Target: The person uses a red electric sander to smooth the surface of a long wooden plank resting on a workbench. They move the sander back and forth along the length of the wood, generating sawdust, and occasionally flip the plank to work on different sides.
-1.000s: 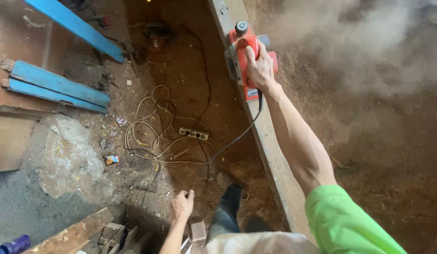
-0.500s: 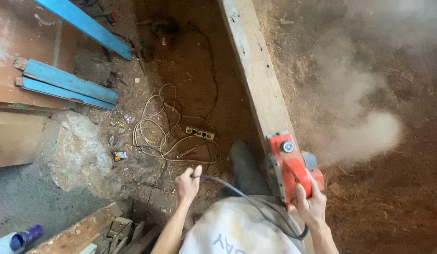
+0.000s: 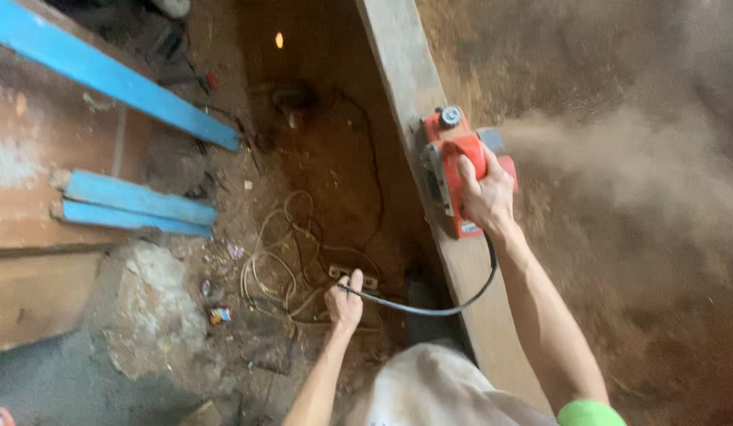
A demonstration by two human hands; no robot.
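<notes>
Your right hand [image 3: 483,197] grips the orange planer [image 3: 453,170] on the beam [image 3: 417,87]; your left hand [image 3: 344,300] pinches its black cord [image 3: 429,310]. Slack could snag; the dust cloud [image 3: 634,166] hides the cut.

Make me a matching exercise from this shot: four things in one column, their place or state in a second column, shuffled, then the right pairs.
Things:
1. red power planer
2. black cord
3. blue boards
4. dust cloud

Places or states:
A. held up by the left hand
B. drifting to the right of the plank
C. gripped by the right hand on top of the plank
D. lying on the floor at the left

Pairs: 1-C, 2-A, 3-D, 4-B
</notes>
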